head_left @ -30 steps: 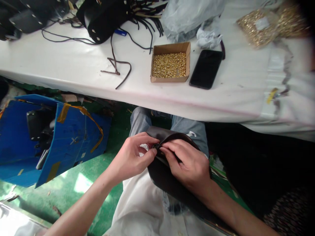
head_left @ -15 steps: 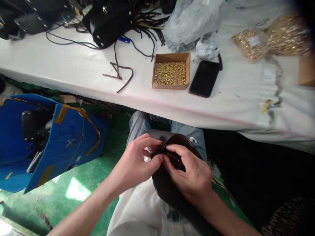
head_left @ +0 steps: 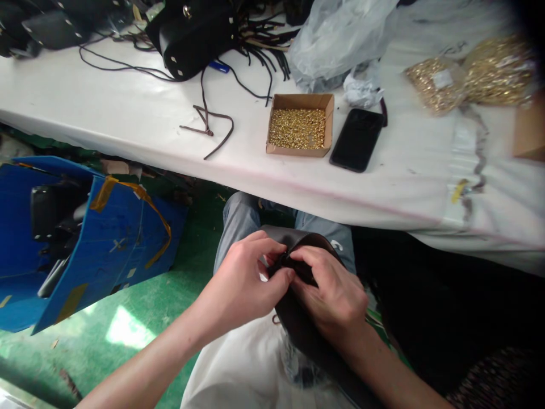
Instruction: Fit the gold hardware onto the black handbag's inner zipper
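A dark, smooth, leather-like piece [head_left: 297, 324] lies across my lap, its upper part curled over into a fold. My left hand [head_left: 249, 278] pinches the near edge of this fold between thumb and fingers. Close beside it, my right hand [head_left: 332, 289] grips the same piece, thumb and forefinger meeting almost at the left fingertips. Whatever small part sits between the fingertips is too dark and covered to make out. On the table beyond stands a small cardboard box [head_left: 298, 151] holding many tiny gold-coloured metal pieces [head_left: 296, 128].
A black phone [head_left: 357, 139] lies right of the box. Behind are a clear plastic bag [head_left: 340, 40] and bags of gold pieces [head_left: 438, 85]. Black leather bags [head_left: 200, 42] and a dark cord [head_left: 221, 147] lie left. A blue bin [head_left: 123, 227] stands on the green floor.
Both hands keep their grip on the dark piece and have shifted slightly to the right in view. The fold sits a little differently between the fingers.
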A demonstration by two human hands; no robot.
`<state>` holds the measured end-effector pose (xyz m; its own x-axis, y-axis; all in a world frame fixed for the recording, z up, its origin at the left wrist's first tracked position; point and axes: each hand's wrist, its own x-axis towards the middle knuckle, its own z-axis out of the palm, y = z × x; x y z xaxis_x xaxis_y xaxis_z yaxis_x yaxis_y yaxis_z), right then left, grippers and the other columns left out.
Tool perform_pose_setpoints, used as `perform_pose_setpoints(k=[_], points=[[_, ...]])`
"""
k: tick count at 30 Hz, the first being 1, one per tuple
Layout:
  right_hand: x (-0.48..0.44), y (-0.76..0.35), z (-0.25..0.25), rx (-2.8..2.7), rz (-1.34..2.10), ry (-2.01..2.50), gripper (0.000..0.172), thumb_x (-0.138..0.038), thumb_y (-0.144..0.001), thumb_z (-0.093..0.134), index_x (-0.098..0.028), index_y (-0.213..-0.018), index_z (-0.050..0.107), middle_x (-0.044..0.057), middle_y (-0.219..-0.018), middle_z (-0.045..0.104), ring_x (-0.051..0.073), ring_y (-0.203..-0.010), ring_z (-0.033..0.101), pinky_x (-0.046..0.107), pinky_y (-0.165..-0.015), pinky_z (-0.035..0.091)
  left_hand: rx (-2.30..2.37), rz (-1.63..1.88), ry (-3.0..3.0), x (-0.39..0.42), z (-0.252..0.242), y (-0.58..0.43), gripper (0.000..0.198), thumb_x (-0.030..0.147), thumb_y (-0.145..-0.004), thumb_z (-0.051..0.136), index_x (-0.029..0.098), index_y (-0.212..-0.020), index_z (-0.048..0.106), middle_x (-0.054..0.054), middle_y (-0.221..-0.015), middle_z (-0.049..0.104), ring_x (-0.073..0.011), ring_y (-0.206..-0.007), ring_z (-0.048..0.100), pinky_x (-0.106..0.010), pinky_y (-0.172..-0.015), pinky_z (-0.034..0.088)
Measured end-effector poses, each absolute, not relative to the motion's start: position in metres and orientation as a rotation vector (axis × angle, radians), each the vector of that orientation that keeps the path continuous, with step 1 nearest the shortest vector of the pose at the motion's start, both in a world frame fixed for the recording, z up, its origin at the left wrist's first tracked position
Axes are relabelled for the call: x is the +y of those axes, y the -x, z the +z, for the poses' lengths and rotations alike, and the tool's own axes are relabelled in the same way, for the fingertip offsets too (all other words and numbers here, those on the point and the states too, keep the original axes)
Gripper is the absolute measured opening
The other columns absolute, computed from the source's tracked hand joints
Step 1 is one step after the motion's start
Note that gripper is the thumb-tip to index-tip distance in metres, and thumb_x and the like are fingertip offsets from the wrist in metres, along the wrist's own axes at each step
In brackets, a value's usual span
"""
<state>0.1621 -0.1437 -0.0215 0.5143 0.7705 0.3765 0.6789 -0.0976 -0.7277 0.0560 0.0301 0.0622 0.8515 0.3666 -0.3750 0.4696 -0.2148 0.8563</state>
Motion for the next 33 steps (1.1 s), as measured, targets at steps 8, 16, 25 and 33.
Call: perform_pose_setpoints(k=[8, 16, 25, 33], points=[[-0.139, -0.16, -0.031, -1.227, -0.01, 1.809, 0.025, -0.009, -0.108, 0.074, -0.014, -0.13, 0.064, 0.009, -0.124, 0.069, 0.015, -0.117, 0.068, 0.023, -0.111, 0.052, 0.65, -0.091, -1.815, 0.028, 0.061, -0.059, 0.012, 0.014, -0.09, 0.072, 0.017, -0.1, 0.078, -0.002, -0.103, 0.066, -0.015, -0.095, 0.064, -0.031, -0.076, 0.055], [-0.14, -0.158, -0.024, -1.208, -0.113, 1.849, 0.028, -0.007, -0.106, 0.076, -0.014, -0.131, 0.067, 0.01, -0.127, 0.075, 0.018, -0.115, 0.075, 0.025, -0.111, 0.056, 0.752, -0.021, -1.723, 0.022, 0.055, -0.057, 0.021, 0.016, -0.087, 0.072, 0.02, -0.107, 0.079, 0.0, -0.105, 0.071, -0.0152, -0.096, 0.069, -0.029, -0.075, 0.059], [-0.148, -0.159, -0.022, -1.001, -0.046, 1.856, 0.024, -0.015, -0.103, 0.083, -0.019, -0.126, 0.077, 0.003, -0.124, 0.08, 0.017, -0.107, 0.079, 0.027, -0.105, 0.061, 0.757, 0.036, -1.733, 0.018, 0.056, -0.063, 0.01, 0.015, -0.086, 0.069, 0.02, -0.09, 0.077, -0.001, -0.099, 0.068, -0.0148, -0.087, 0.065, -0.032, -0.073, 0.055], [-0.141, -0.162, -0.016, -0.96, 0.124, 1.802, 0.022, -0.01, -0.105, 0.079, -0.023, -0.123, 0.08, 0.002, -0.122, 0.075, 0.013, -0.106, 0.074, 0.026, -0.092, 0.059, 0.775, 0.001, -1.881, 0.021, 0.047, -0.06, 0.013, 0.02, -0.093, 0.067, 0.024, -0.098, 0.078, 0.002, -0.116, 0.068, -0.0154, -0.103, 0.065, -0.034, -0.09, 0.053]])
